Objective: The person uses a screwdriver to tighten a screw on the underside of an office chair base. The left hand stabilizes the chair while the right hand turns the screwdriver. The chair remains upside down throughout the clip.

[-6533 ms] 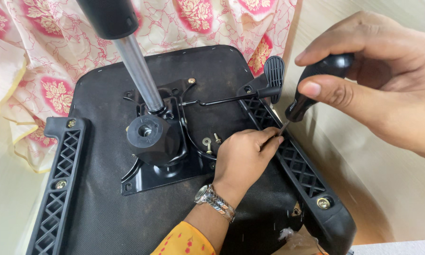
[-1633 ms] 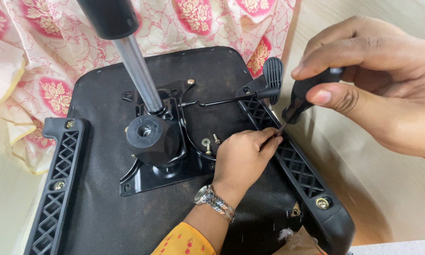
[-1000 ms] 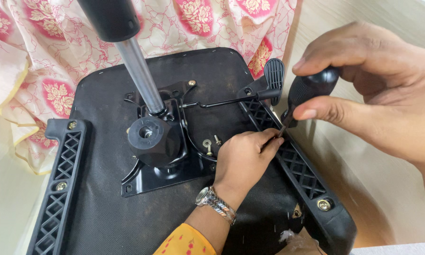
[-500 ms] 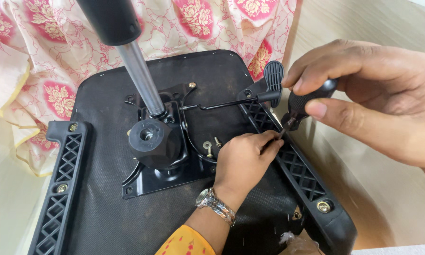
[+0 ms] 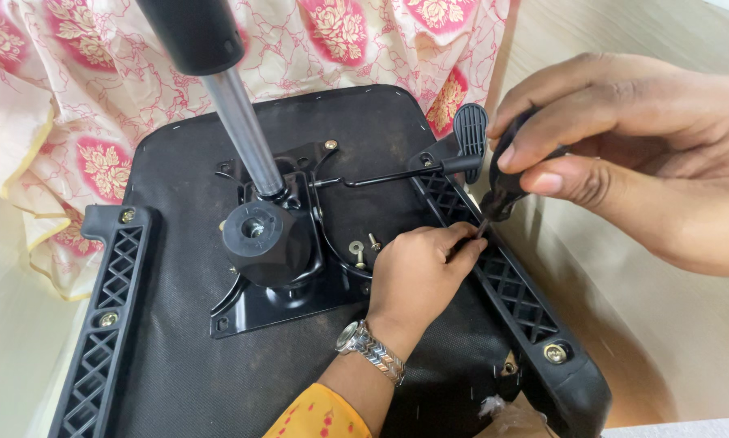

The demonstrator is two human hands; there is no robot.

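The screwdriver (image 5: 502,182) stands right of centre in the frame, tip down on the upper end of the right-hand armrest bracket (image 5: 518,292), a black lattice bar bolted along the edge of the upturned seat base (image 5: 186,381). The right hand (image 5: 640,154) has a closed grip around the black handle, thumb and forefinger wrapped over it. The left hand (image 5: 417,272) has its fingertips pinched shut around the shaft at the tip; whether a screw sits under them cannot be told. Left of this hand, two loose fasteners (image 5: 363,247) lie on the seat base beside the black mechanism plate (image 5: 275,292), from which the gas cylinder (image 5: 239,122) rises toward upper left. Hazards: a tilted driver may slip off and strike the left fingertips; a screw started off-axis may cross-thread or drop through the lattice; a nudge to the seat base may roll the loose fasteners away.
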